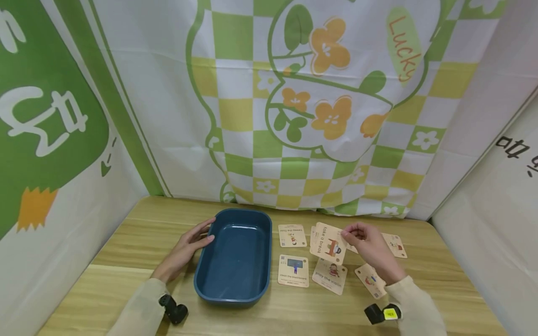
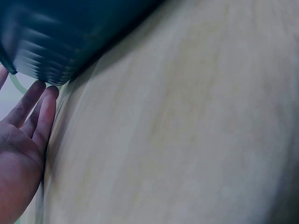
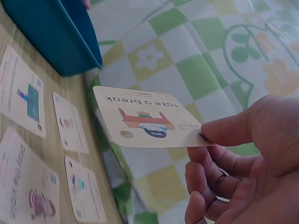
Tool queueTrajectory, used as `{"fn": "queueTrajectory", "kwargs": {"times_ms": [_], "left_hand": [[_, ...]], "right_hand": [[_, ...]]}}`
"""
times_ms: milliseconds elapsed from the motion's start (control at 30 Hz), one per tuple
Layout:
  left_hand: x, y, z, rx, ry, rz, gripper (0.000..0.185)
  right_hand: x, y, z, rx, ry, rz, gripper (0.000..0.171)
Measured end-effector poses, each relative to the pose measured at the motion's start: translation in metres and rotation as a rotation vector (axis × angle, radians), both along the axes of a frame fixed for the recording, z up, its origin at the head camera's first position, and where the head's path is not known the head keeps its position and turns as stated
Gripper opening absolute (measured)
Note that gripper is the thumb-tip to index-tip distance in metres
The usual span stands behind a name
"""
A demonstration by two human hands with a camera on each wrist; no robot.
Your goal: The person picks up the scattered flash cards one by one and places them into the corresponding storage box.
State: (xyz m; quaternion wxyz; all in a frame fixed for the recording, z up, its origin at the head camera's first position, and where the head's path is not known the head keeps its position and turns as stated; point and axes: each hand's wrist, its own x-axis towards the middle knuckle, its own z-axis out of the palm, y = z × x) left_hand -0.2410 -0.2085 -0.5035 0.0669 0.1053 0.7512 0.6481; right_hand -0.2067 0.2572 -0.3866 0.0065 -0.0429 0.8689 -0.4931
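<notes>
The "take a break" card is off the tabletop, pinched at one corner by the right hand w/ thumb on top and fingers curled under; the right wrist view shows that grip clearly, card held roughly flat and its printed face up. It hangs just right of the blue tray, above the other cards, not yet over the tray.

Tray looks empty inside, so by my read nothing has gone in yet; this would be the 1st card on its way if the cards are being gathered there. That's a judgement only.

Left hand lies open against the tray's left wall, fingers straight, touching the rim/side; left wrist view shows fingertips at the tray's corner, blurred. It holds nothing, seems to just steady the tray.

Still flat on the tabletop: "sweep the floor" card by the tray's upper right, "clean the blackboard" card below it, "play the violin" card next over, one card partly under the right forearm, one more behind the right hand. Possibly another under the lifted one, can't tell.

So approx. 5 cards left lying, 1 in hand, 0 in tray.
</notes>
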Motion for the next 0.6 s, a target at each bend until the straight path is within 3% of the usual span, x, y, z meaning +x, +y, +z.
{"fn": "queueTrajectory", "kwargs": {"times_ms": [600], "left_hand": [[-0.001, -0.001, 0.0, 0.001, -0.006, 0.002, 0.061]], "right_hand": [[-0.022, -0.083, 0.007, -0.061, 0.019, 0.138, 0.01]]}}
